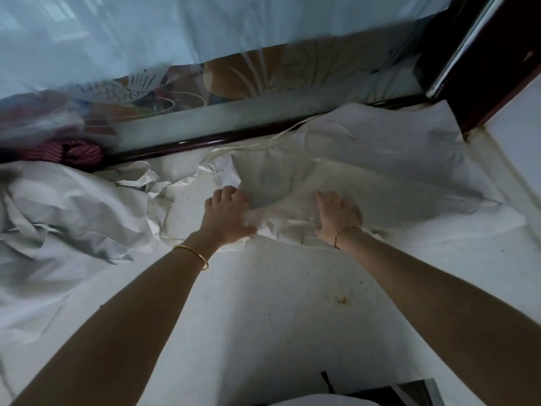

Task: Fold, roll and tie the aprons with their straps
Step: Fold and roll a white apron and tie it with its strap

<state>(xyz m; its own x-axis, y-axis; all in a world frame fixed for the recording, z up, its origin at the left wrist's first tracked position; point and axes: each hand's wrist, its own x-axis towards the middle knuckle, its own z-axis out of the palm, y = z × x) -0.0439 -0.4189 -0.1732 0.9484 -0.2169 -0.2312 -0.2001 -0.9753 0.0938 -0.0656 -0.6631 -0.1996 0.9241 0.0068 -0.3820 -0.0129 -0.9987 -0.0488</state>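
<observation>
Apron (366, 159) lying left-right, straps (281, 136) toward far rail, left hand (227, 215) gripping, right hand (336, 215) pressing flat.

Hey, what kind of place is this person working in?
Probably a home or small workroom, not a factory: a white work surface beside a dark-framed frosted glass panel with fish and plant designs, and crumpled white aprons piled nearby.

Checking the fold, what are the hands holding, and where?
Both hands are on the white apron at its near edge: left hand, right hand. Actual grip cannot be told.
</observation>
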